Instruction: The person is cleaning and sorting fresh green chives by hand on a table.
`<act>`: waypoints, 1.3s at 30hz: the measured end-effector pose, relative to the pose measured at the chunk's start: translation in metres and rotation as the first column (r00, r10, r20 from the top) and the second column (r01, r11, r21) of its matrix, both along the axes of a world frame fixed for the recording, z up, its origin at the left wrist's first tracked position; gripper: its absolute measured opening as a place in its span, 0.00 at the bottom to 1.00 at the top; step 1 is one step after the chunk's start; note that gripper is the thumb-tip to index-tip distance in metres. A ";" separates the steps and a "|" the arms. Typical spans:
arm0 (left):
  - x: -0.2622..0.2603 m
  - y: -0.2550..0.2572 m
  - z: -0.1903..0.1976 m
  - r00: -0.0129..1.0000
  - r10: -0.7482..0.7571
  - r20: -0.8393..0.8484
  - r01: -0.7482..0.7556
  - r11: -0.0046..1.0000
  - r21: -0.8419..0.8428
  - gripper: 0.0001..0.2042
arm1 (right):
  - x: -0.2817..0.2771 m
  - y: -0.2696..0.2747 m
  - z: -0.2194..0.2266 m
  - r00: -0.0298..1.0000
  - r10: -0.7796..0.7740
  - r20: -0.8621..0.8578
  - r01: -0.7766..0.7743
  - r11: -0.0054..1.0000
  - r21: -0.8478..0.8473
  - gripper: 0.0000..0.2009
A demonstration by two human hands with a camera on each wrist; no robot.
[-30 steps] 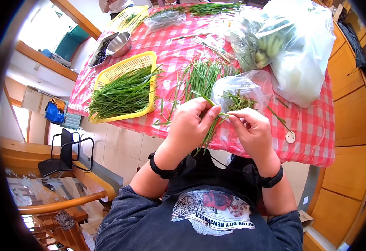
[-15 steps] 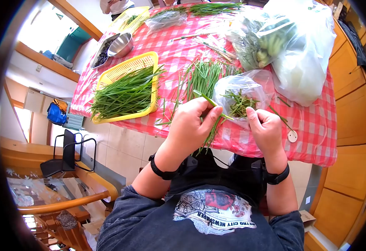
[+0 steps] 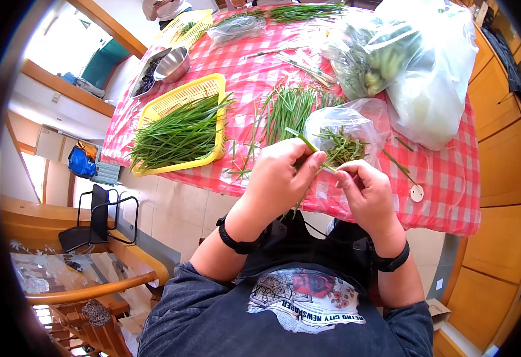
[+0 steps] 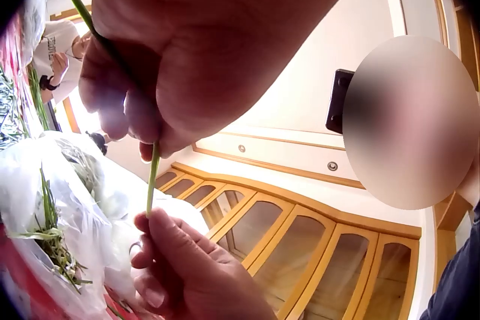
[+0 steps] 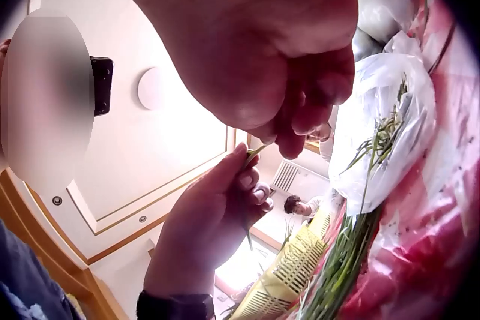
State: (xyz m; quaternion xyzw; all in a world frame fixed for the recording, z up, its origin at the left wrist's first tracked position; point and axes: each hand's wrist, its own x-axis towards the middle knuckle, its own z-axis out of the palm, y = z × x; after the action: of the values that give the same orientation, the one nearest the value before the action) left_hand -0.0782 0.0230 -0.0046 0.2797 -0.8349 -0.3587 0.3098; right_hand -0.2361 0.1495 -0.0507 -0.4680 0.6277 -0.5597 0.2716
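My left hand pinches a green chive stalk between thumb and fingers, its upper end sticking out past the knuckles. The right hand, thumb against curled fingers, pinches the pale lower end of that stalk. Just beyond the hands, a clear plastic bag lies open with short green trimmings inside. A loose bunch of chives lies on the table behind the left hand. To the left, a yellow basket holds a heap of chives.
The table has a red checked cloth. Large plastic bags of vegetables stand at the right. A metal bowl sits far left beside a tray of dark pieces. Another person is at the far end.
The right hand first left the stalk and moved right and toward me, then came back to its pale end. The left hand kept its hold, shifting slightly right.
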 end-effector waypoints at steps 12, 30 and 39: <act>0.001 -0.003 0.003 0.999 0.041 0.021 -0.042 0.997 0.069 0.12 | 0.007 -0.009 0.001 0.972 -0.168 0.162 0.194 0.968 -0.159 0.16; 0.006 -0.005 0.001 0.999 0.003 0.037 -0.001 0.999 -0.033 0.13 | 0.002 -0.006 0.006 0.993 -0.107 -0.058 0.101 0.991 -0.088 0.05; 0.003 0.000 -0.004 0.998 -0.021 0.064 0.041 0.940 -0.338 0.06 | 0.005 -0.006 0.003 0.998 -0.063 -0.022 0.061 0.995 -0.077 0.06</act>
State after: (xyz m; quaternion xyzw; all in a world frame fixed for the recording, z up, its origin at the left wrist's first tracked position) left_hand -0.0750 0.0232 -0.0081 0.2195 -0.8974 -0.2059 0.3226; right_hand -0.2313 0.1436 -0.0480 -0.4649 0.6233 -0.5859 0.2283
